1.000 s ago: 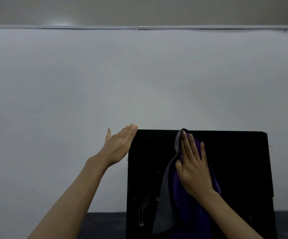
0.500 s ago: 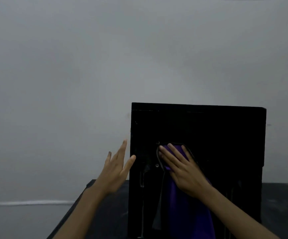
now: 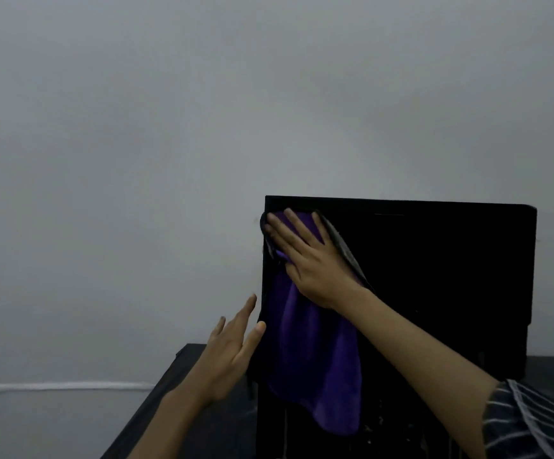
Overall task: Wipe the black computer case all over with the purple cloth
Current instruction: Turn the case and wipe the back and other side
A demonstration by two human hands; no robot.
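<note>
The black computer case (image 3: 434, 276) stands upright on a dark table, its broad side panel facing me. My right hand (image 3: 305, 260) lies flat, fingers straight, pressing the purple cloth (image 3: 315, 369) against the panel's upper left corner. The rest of the cloth hangs down the panel below my wrist. My left hand (image 3: 232, 352) is open with fingers straight, its fingertips at the case's left edge, lower down; whether they touch it is unclear.
The dark table (image 3: 182, 409) ends at a left edge just beyond my left forearm. A plain grey wall (image 3: 202, 127) stands close behind the case. My striped sleeve (image 3: 534, 422) shows at the lower right.
My right hand slid the cloth from the middle of the panel up to its top left corner. My left hand stayed by the case's left edge. The camera view shifted.
</note>
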